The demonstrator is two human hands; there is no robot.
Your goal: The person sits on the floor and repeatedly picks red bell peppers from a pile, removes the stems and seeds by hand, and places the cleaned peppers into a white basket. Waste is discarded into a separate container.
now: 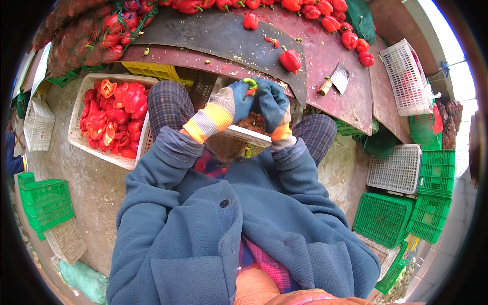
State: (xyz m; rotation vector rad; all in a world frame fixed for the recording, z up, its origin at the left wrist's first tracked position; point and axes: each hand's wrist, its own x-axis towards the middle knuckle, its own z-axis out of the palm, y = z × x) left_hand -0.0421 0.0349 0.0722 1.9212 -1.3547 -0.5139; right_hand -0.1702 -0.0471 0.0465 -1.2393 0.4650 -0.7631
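Observation:
My left hand, in a grey, orange and blue work glove, holds a piece of red bell pepper with a curved green stem. My right hand, gloved alike, is bent close against it; whether it grips part of the pepper is hidden. Both hands are above a white plastic crate of pepper scraps between my knees. A whole red bell pepper lies on the dark mat just beyond them. To its right a cleaver with a wooden handle rests on the table.
A white crate of opened red peppers stands on the floor left of my knee. Whole peppers line the table's far side, with filled mesh sacks at the upper left. Green crates are stacked at right. Another person's sleeve shows far left.

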